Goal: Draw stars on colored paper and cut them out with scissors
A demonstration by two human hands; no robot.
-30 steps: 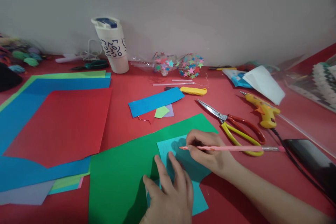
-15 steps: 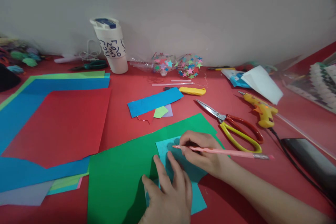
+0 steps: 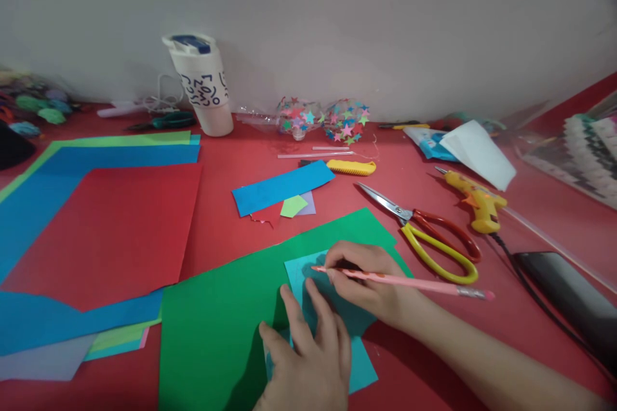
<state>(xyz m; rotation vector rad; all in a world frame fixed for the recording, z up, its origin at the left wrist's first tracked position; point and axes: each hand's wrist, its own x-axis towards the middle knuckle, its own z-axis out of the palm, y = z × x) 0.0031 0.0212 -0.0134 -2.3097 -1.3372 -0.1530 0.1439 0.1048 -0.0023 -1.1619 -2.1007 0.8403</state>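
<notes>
My right hand [image 3: 361, 279] grips a pink pencil [image 3: 409, 280], its tip over the upper left part of a light blue sheet of paper [image 3: 362, 369]. Faint marks show on the sheet near the tip. With fingers spread, my left hand [image 3: 311, 353] lies flat on the same sheet. Beneath it is a larger green sheet [image 3: 212, 327]. Scissors [image 3: 419, 225] with one red and one yellow handle lie just beyond my right hand, blades partly apart. A blue paper strip [image 3: 284, 186] and small green and purple paper pieces lie past the green sheet.
Stacked coloured sheets, a red one [image 3: 116, 231] on top, lie left. A white tumbler [image 3: 202, 87] and star-filled clear balls [image 3: 345, 121] stand by the wall. A yellow cutter [image 3: 354, 167] lies mid-table. To the right are a yellow glue gun [image 3: 479, 202] with its cord and a black phone [image 3: 563, 295].
The pencil tip and my right hand have shifted slightly left across the light blue sheet. My left hand stays in place on it. The whole view has moved a little.
</notes>
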